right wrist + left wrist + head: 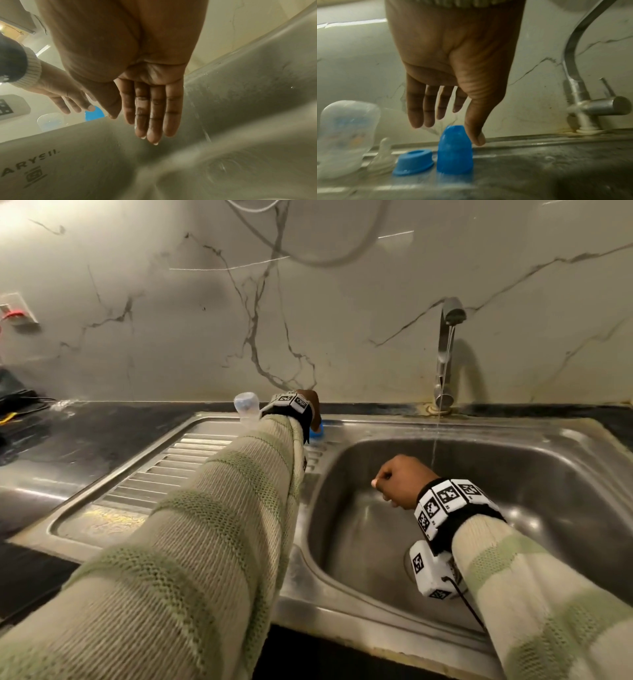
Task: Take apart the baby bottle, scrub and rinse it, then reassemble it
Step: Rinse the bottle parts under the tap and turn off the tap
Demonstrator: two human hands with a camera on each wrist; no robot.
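Observation:
The bottle's parts stand in a row at the back of the drainboard (164,474). They are a clear bottle body (346,138) turned mouth down, a clear nipple (382,157), a blue collar ring (413,163) and a blue cap (454,150). My left hand (448,121) hovers over the cap with straight fingers, its thumb tip just beside the cap and gripping nothing. The bottle body (246,405) and cap (317,432) show beside that hand (310,405) in the head view. My right hand (150,121) hangs wet and empty inside the sink basin (513,474), fingers straight.
The faucet (448,347) at the back rim runs a thin stream of water (435,440) just right of my right hand (399,481). A marble wall stands close behind the parts. Dark countertop (51,446) with cables lies to the left.

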